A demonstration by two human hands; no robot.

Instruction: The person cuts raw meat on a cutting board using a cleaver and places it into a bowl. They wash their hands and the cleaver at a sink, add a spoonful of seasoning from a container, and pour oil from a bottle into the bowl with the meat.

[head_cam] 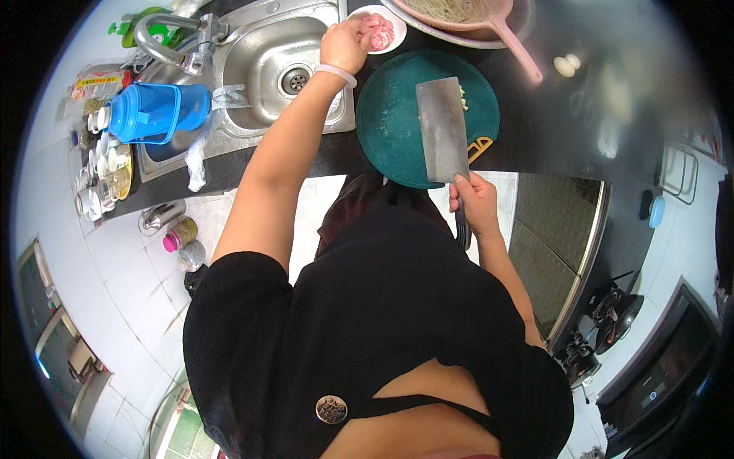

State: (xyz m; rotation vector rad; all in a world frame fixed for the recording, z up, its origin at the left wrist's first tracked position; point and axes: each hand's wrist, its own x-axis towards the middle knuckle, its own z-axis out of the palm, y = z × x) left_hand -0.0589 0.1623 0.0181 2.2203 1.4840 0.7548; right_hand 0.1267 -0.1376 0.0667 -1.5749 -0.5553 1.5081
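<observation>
My right hand (477, 204) grips the handle of a broad steel cleaver (444, 129), its blade over a round green cutting board (393, 115). A few pale chopped bits (464, 103), partly hidden by the blade, lie on the board. Up at the sink's right side, my left hand (345, 47) reaches to a white bowl (398, 22) of sliced raw pink meat (381, 33). Its fingertips are at the meat and the bowl's rim; whether they hold anything is hidden.
A stainless-steel sink (258, 57) with a faucet (166, 43) lies left of the board. A blue thermos flask (160, 112) stands beyond it. Pale noodle-like strands fill a pink strainer (510, 40) over a metal basin (436, 38). Two eggs (565, 66) sit right, on the dark counter (533, 126).
</observation>
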